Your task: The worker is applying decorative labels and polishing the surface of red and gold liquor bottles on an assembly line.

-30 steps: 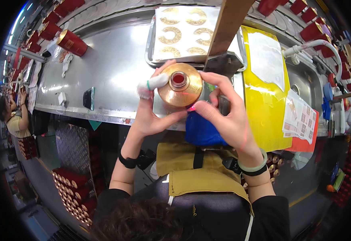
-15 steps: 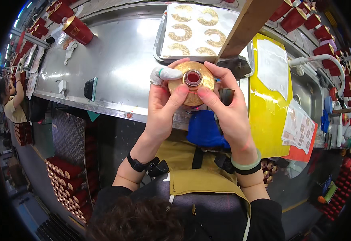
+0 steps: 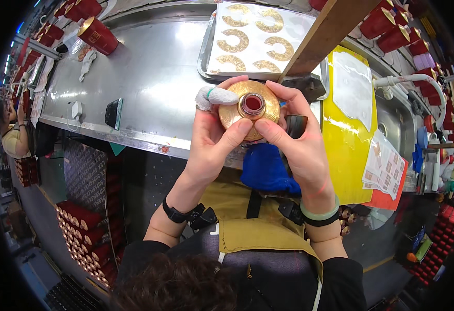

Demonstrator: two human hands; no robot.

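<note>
Between both hands is a bottle (image 3: 252, 104) with a gold patterned shoulder and a dark red, open neck facing up. My left hand (image 3: 211, 137) grips its left side, a white finger cot (image 3: 222, 96) on one finger and the thumb on the near part of the shoulder. My right hand (image 3: 302, 142) closes round the right side, its thumb beside the left one. The bottle's body is mostly hidden under the shoulder. Beyond it, a white sheet (image 3: 258, 44) of gold C-shaped decals lies on a metal tray (image 3: 206, 57).
A wooden post (image 3: 315, 33) slants up behind my right hand. A blue cloth (image 3: 268, 168) hangs below the bottle. A phone (image 3: 114, 114) and white adapter (image 3: 76, 110) lie on the steel table (image 3: 149, 78). To the right are a yellow sheet (image 3: 341, 155) and a sink (image 3: 393, 111).
My left thumb has slid toward the near edge of the gold shoulder, closer to the right thumb. The bottle has shifted slightly to the right, still in both hands.
</note>
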